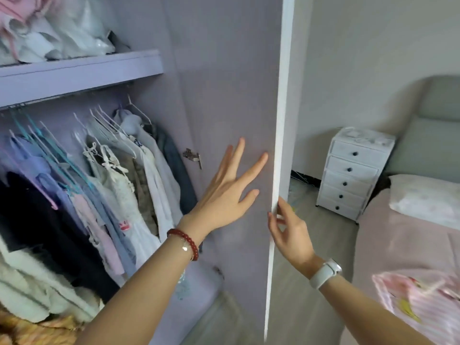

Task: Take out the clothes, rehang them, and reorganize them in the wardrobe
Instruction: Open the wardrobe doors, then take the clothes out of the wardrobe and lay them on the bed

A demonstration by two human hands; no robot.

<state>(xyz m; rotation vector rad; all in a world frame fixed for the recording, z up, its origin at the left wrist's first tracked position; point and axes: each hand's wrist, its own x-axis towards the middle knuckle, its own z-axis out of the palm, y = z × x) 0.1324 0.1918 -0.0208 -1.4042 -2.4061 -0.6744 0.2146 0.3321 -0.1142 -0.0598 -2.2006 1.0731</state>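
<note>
The lilac wardrobe stands with its door (231, 70) swung wide. Several clothes (117, 185) hang on white and blue hangers from the rail under the shelf (79, 70), among them pale dresses, a dark top and a blue jacket. My left hand (229, 192) lies flat with straight, spread fingers against the door's inner face. My right hand (290, 230) is at the door's white edge (280, 145), its fingertips touching that edge and its fingers loosely bent. Neither hand holds any garment.
Bagged items (57, 28) fill the top shelf. Folded clothes are piled at the wardrobe's bottom left (34, 290). A white chest of drawers (353, 173) stands by the wall. The bed (398, 245) with pink sheet, a pillow (428, 200) and a pink garment (420, 302) lies on the right.
</note>
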